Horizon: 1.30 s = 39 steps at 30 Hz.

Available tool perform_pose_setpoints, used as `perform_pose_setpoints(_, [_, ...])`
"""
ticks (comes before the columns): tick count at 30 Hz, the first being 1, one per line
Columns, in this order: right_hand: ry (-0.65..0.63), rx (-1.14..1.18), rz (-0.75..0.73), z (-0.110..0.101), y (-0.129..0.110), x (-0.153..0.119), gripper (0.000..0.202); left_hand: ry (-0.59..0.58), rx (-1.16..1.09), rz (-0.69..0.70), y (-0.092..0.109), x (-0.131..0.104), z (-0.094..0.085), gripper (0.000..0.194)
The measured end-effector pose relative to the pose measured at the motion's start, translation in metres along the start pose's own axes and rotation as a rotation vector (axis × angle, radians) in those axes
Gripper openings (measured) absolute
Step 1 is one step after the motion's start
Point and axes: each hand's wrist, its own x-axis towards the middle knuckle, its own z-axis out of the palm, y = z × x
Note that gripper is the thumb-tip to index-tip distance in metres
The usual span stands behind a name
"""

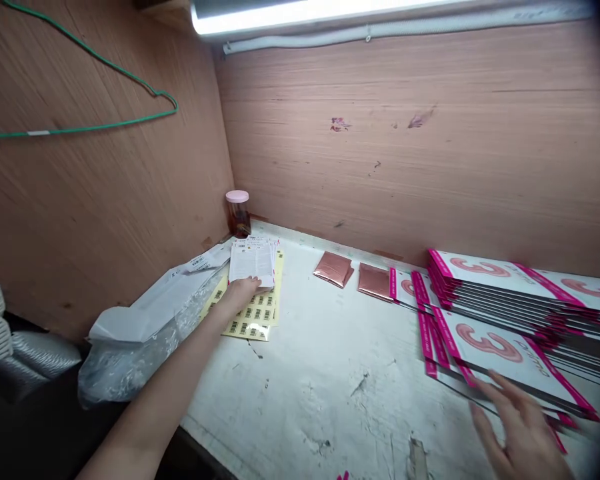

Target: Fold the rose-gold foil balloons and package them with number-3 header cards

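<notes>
1. Toward the tabletop's (325,373) back left corner, the left hand (244,293) is at the near edge of a pile of leaflets (253,259), touching it.
2. From where I stand, that arm runs long and slanting, up from the front edge toward the back left corner, the forearm bare and the back of the hand uppermost.
3. Its fingers are drawn together and bent at the paper; I cannot tell whether they pinch a leaflet or only press on the pile.
4. Beneath the leaflets lie yellow label sheets (253,328), their near part sticking out past the hand.
5. At the right side, close to the front edge, the right hand (523,433) is slightly blurred, fingers spread and reaching forward, the thumb well apart from them.
6. It grips nothing that I can see, and its fingertips are at the near side of the front packs (503,347), pink-edged and marked "3"; contact I cannot make out.
7. Behind those, toward the back right corner, a taller stack (485,268) of the same packs leans in overlapping layers.
8. Near the back edge, between the leaflets and the packs, lie coppery packets (333,268).
9. A pink-lidded jar (239,217) stands in the back left corner, and a clear bag (145,347) lies along the left side.
</notes>
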Motion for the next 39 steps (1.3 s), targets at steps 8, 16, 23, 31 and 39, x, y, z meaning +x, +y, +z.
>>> perform_pose_setpoints(8, [-0.522, 1.413, 0.826, 0.034, -0.193, 0.006, 0.054, 0.131, -0.177, 0.480, 0.132, -0.149, 0.004, 0.035])
perform_pose_setpoints(16, [-0.668, 1.659, 0.928, 0.024, -0.211, -0.019, 0.053, 0.143, -1.276, -0.070, 0.166, -0.228, -0.005, 0.074])
perform_pose_setpoints(23, [0.000, 0.847, 0.760, 0.013, -0.219, -0.037, 0.047, 0.082, -1.856, -0.855, 0.206, -0.210, 0.004, 0.083])
perform_pose_setpoints(31, [-0.307, 1.788, 1.217, 0.020, -0.238, -0.052, 0.055, 0.332, -1.801, -0.792, 0.205, -0.221, 0.020, 0.085])
perform_pose_setpoints(39, [-0.327, 1.865, 1.226, 0.027, -0.244, -0.040, 0.043, 0.472, -1.719, -0.850, 0.201, -0.239, 0.037, 0.072])
